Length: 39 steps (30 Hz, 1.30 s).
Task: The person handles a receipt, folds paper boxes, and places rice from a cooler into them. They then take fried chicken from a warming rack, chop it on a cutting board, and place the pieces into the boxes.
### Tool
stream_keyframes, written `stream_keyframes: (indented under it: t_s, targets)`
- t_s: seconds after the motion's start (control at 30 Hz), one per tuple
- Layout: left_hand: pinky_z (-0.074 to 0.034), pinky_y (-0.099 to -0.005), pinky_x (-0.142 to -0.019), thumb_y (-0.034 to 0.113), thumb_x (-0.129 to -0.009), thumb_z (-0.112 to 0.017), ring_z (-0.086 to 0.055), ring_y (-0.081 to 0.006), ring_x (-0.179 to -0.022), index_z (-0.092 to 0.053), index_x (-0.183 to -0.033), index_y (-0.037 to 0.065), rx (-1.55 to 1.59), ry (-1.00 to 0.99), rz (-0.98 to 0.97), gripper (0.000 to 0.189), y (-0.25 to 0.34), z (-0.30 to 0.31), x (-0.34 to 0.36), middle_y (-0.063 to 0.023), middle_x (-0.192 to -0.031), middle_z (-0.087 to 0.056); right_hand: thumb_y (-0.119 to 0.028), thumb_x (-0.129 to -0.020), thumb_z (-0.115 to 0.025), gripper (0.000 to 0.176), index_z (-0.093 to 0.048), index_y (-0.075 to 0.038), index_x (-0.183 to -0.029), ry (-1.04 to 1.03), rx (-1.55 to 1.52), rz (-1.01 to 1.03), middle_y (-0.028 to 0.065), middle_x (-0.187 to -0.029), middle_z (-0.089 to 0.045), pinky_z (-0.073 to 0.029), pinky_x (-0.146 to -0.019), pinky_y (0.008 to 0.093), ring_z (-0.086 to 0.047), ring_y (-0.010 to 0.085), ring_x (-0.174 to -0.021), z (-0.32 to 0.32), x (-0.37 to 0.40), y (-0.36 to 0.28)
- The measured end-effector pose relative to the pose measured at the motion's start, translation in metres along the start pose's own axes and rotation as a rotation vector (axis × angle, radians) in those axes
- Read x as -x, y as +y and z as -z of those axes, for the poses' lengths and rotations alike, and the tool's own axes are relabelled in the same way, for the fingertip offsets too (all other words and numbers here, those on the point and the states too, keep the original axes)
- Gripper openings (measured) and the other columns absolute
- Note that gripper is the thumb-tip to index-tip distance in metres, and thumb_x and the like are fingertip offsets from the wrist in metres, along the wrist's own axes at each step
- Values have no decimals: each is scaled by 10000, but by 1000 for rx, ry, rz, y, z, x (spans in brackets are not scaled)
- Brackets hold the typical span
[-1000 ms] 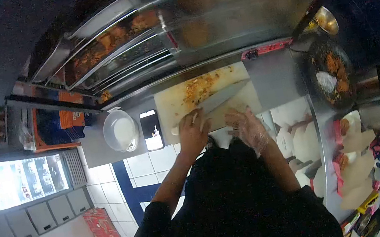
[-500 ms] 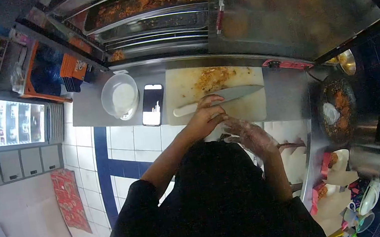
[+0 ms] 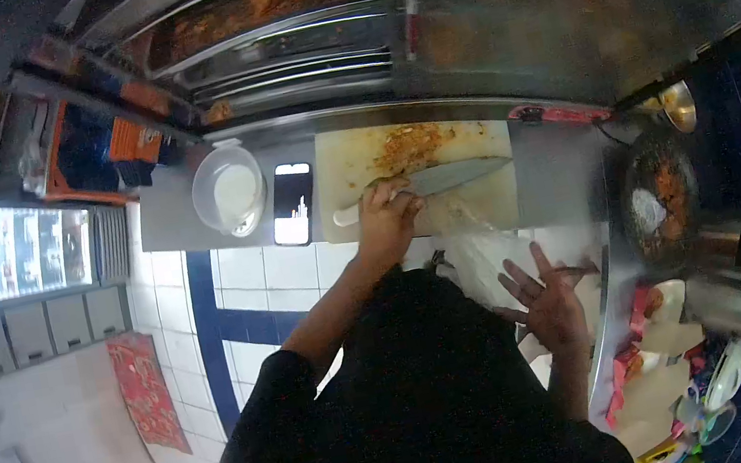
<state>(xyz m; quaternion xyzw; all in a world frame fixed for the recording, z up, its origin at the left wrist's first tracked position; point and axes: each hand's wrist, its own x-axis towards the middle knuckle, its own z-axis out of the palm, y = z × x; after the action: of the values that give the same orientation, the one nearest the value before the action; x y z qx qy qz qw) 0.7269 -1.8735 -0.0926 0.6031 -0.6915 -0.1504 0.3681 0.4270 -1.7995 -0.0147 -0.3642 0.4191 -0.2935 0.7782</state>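
My left hand [image 3: 386, 219] is closed on a piece of thin clear plastic [image 3: 471, 238], which trails down to the right, its shape blurred. The hand is over the handle side of a large knife [image 3: 455, 178] on the white cutting board [image 3: 485, 207]. Chopped orange-brown food [image 3: 415, 146] is heaped at the board's far side. My right hand [image 3: 546, 302] is at the lower right, bare, its fingers spread and nothing in them.
A phone [image 3: 294, 205] and a clear tub with white contents [image 3: 235, 194] are left of the board. Trays of food [image 3: 262, 8] stand behind. To the right are a dark pan [image 3: 658, 201], a metal pot [image 3: 726, 278] and paper-wrapped food [image 3: 650, 381].
My right hand has moved down and right, away from my left hand, and its fingers have spread. The clear plastic now stretches out from my left hand, which has shifted slightly left.
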Motion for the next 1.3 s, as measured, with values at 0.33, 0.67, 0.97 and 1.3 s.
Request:
stream_keyframes:
  t_s: [0.33,0.67,0.97,1.3]
  targets:
    - [-395,-505,-979,285,-883,-637,-559,-311,-1112,-471,-1384,50,-608,-376,-302,578,-105,4,33,-163,-1159,-609,-696,-946,-312,791,-275,-162,-1528,337,-334,53,194,-1307,-567,-507,-762,459,-617,274,-940,61,0,5]
    - [-428,-488,-924,33,-861,-655,-490,-432,-1056,-261,-1437,-86,-116,-323,203,708,-12,46,63,-289,-1182,-518,-668,-972,-275,694,-380,-204,-1477,8,-625,47,129,-1194,-639,-446,-726,310,-579,178,-793,44,-102,21]
    - [-391,-484,-999,112,-897,-603,-470,-438,-1144,-367,-1442,1,-228,-271,70,604,-24,-24,42,-262,-1234,-529,-287,-1015,-482,373,-582,-7,-1240,518,107,356,178,-1279,-593,-494,-939,377,-619,262,-1089,73,-164,50]
    - [-301,-458,-1105,744,-927,-223,-392,-297,-1359,-291,-1501,54,1709,-81,392,900,142,91,-99,-177,-1468,-416,-458,-999,-384,640,-375,10,-1435,133,1485,570,283,-1517,-271,-136,-1150,586,-228,431,-1430,-18,-157,10]
